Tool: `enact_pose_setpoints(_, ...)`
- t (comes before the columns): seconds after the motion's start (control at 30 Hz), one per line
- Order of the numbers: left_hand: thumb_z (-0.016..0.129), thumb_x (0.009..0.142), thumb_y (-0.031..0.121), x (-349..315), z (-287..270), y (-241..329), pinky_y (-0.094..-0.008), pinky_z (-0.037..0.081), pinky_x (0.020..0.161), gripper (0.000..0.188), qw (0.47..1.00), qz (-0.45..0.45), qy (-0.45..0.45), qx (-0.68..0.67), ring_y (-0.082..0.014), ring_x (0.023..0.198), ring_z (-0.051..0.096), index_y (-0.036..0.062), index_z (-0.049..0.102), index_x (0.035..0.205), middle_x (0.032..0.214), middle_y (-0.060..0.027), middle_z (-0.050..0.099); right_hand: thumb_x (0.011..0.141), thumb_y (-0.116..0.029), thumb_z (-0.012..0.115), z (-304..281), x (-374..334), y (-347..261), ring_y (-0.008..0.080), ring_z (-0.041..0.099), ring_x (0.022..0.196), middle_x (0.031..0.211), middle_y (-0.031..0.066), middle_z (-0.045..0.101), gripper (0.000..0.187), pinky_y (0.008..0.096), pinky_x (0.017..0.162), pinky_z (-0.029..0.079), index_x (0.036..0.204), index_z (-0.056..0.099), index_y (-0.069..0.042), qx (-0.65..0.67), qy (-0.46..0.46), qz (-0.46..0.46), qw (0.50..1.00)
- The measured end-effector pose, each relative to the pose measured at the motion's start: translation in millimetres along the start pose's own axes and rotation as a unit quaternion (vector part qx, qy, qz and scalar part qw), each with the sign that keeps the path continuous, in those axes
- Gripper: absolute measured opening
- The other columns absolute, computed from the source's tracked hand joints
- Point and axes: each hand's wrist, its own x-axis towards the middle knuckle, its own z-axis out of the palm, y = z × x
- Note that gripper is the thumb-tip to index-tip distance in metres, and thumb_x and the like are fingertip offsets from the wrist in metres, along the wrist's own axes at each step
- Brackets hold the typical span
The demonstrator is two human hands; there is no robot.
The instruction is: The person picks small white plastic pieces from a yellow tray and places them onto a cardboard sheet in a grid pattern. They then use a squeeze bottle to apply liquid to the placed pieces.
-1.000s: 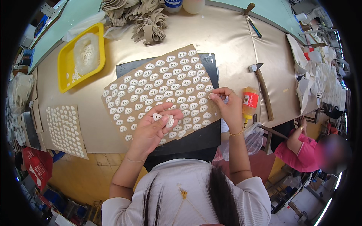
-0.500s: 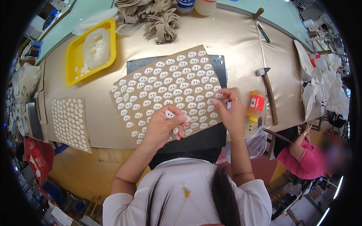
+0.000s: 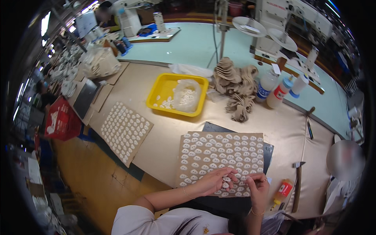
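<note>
A tan counter [image 3: 156, 149] runs across the view, with a pale green counter [image 3: 196, 47] butting against its far side, where sewing machines [image 3: 274, 15] stand in a workshop crowded with other stations at the left. Near the front edge lies a brown card sheet [image 3: 221, 158] covered in rows of small white pieces, resting on a dark mat [image 3: 268, 150]. The left hand [image 3: 213, 182] lies on the sheet's near edge with its fingers curled in a close grip around one small white piece [image 3: 226, 179]. The right hand [image 3: 257, 187] sits just beside it at the sheet's near right corner, fingers bent inward; whether its grip has hold of anything cannot be told. A second card sheet [image 3: 125, 131] with the same white pieces lies well apart to the left, overhanging the counter's edge. Farther back stands a yellow tray [image 3: 156, 100] holding loose white pieces and a clear bag, with a heap of tan cut-outs [image 3: 237, 90] just beside it and three plastic bottles [image 3: 280, 90] past that. A hammer [image 3: 296, 184] and a small orange glue bottle [image 3: 282, 191] lie at the right, near the right hand. A red crate [image 3: 62, 121] sits below the counter at the left, above a brown floor [image 3: 90, 188].
</note>
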Motion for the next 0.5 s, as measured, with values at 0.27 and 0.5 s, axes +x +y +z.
enact_pose_setpoints(0.27,0.033,0.101,0.026,-4,6,2,-0.0274,0.048,0.067,0.039,1.0,-0.014,-0.009,0.0,-0.0172,0.082,0.058,0.0001,0.039,0.129,0.11,-0.015,0.057,0.084,0.0,0.063,-17,0,-2,0.0104,0.058,0.07,0.087,0.0087,0.059,0.014,0.0213,0.066,0.048,0.092,0.051,0.001,0.005,0.022,0.003,1.0)
enact_pose_setpoints(0.5,0.034,0.101,0.028,-5,3,-3,-0.0289,0.049,0.063,0.032,1.0,-0.028,0.013,0.006,-0.0184,0.078,0.06,0.0037,0.04,0.12,0.113,-0.0183,0.057,0.085,-0.001,0.061,-17,1,-2,0.01,0.057,0.069,0.083,0.0054,0.058,0.018,0.0207,0.065,0.047,0.102,0.055,0.004,-0.016,0.04,0.002,0.999)
